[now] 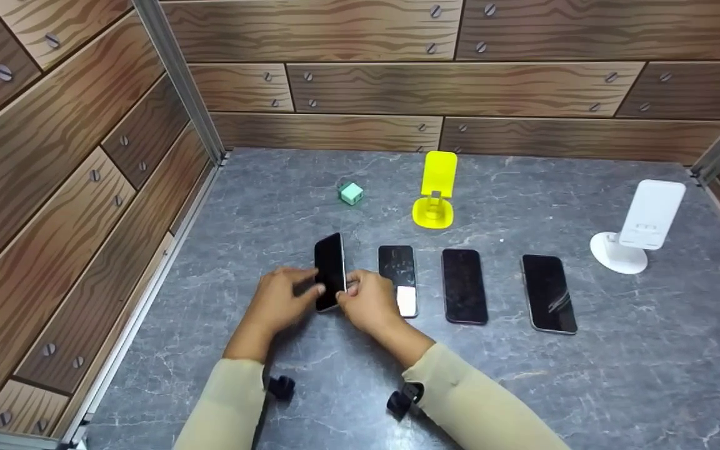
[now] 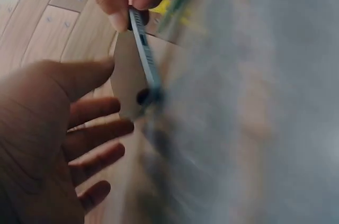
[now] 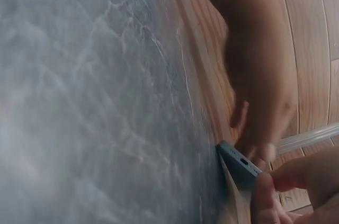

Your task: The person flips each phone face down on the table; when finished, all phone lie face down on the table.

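Note:
A smartphone is tilted up off the table, its dark screen turned toward the left hand in the head view. My right hand pinches its right edge between thumb and fingers. At the phone's left side is my left hand, with thumb and fingers spread. The left wrist view has those fingers straight and apart, close by the screen. In the right wrist view the phone's end with its charging port faces the camera. Just right of the right hand lies a second phone, partly behind that hand.
Two more phones lie face up to the right. A yellow phone stand and a small mint-green cube are farther back. A white phone stand is at the far right. Wood-patterned walls border the grey marbled table.

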`<state>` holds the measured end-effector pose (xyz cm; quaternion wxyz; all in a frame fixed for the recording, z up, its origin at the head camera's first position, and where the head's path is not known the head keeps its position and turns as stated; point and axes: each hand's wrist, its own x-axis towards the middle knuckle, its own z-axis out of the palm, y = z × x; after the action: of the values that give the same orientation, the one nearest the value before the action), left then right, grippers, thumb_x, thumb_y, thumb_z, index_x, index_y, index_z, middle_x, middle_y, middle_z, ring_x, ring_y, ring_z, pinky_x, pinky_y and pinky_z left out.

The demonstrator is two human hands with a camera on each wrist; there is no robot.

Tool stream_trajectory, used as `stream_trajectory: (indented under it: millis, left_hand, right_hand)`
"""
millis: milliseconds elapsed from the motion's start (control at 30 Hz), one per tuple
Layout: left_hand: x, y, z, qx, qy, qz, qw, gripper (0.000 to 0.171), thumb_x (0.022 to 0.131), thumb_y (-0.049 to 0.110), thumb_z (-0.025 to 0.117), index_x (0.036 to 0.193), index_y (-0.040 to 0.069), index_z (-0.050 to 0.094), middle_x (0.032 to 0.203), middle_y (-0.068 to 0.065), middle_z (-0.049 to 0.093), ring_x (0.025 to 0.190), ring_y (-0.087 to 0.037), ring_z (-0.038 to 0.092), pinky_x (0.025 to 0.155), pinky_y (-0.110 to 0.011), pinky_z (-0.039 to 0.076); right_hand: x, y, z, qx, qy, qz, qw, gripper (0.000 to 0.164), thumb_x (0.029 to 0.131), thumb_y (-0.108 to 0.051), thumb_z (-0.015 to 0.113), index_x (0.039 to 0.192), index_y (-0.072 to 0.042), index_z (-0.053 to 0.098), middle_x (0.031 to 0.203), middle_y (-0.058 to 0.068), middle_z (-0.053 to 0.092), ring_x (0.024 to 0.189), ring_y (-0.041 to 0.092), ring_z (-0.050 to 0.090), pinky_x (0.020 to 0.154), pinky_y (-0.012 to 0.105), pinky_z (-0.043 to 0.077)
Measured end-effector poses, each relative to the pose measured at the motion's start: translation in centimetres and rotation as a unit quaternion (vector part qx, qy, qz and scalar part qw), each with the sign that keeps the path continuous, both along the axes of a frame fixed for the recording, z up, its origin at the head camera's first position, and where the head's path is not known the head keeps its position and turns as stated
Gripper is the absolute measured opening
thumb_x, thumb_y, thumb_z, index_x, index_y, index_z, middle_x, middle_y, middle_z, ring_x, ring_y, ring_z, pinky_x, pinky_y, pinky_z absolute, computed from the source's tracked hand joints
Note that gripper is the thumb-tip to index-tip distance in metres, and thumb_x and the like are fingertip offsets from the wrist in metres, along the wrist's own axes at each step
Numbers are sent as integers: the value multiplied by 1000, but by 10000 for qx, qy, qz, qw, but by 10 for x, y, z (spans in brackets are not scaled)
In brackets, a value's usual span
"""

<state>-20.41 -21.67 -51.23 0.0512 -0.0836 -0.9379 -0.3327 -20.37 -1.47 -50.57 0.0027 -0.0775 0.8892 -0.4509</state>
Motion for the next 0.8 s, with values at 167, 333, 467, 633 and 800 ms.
stream_trajectory:
  millis: [167,333,467,633,800]
  left_hand:
    - [-21,14,31,-52,96,659,9978,55,105,44,72,147,8,70,110,-11,83,103,-32,78,96,-52,60]
    - [-36,27,62,-852,-187,1082,9903,66,105,54,68,153,8,64,106,-12,82,95,-35,76,89,-52,60]
    - [-37,31,72,-1346,2,1128,9845,51,103,43,73,134,2,75,113,-22,81,102,-47,76,90,-58,61]
    - [-36,32,75,-1318,321,1082,9848,31,100,29,75,106,-1,80,92,-20,80,85,-44,75,79,-56,60]
    - [-36,28,75,-1261,404,1129,9847,20,95,21,75,87,2,77,83,-19,77,77,-40,71,73,-54,57]
  right_hand:
    - [8,-5,5,182,635,-15,9978,31,87,-10,81,116,-1,80,75,-4,75,70,12,66,70,35,59]
    - [21,-13,3,580,1502,203,9867,32,89,-9,82,119,0,78,84,3,76,77,21,74,74,39,62]
    - [29,-19,1,825,2101,311,9737,29,89,-7,82,117,1,76,89,8,76,82,31,77,79,45,64]
    - [31,-20,1,916,2260,333,9692,28,88,-6,82,115,-1,76,89,8,75,85,33,78,79,46,63]
    - [30,-19,3,665,1875,633,9780,37,88,-10,81,123,-1,75,89,6,75,82,26,74,78,43,62]
